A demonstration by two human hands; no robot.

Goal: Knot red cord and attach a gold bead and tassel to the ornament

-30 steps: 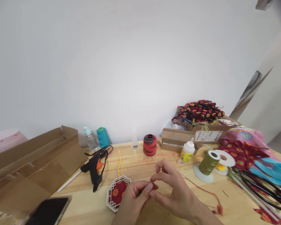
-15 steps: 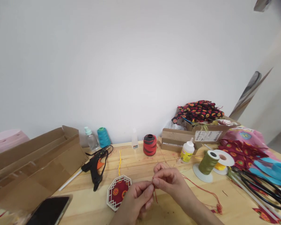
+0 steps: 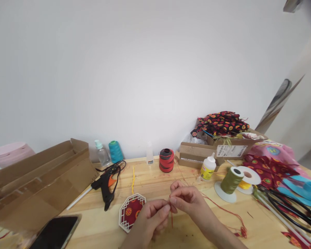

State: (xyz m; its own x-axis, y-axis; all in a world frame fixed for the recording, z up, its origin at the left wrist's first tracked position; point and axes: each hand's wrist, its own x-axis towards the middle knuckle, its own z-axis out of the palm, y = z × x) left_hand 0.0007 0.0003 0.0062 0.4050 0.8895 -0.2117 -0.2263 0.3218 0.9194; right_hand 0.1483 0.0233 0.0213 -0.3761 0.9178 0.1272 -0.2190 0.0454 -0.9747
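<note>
My left hand (image 3: 155,218) and my right hand (image 3: 188,204) meet fingertip to fingertip above the front of the table, both pinching a thin red cord (image 3: 172,220). A short end of the cord hangs below the fingertips; the exact spot they grip is hidden by the fingers. More red cord (image 3: 230,213) trails over the table to the right, ending in a small tangle. Partly behind my left hand lies an octagonal wooden frame (image 3: 123,211) with dark red patterned fabric and a yellow cord (image 3: 133,180) at its top.
Left are a cardboard box (image 3: 49,180), a phone (image 3: 55,233) and a black glue gun (image 3: 106,186). A red thread spool (image 3: 166,160) stands at the back. Right are a glue bottle (image 3: 208,167), a green thread spool (image 3: 231,180), black scissors (image 3: 287,207) and fabric (image 3: 266,171).
My hands stay pinched together in nearly the same place. The hanging cord end has swung slightly, and the whole view has shifted a little.
</note>
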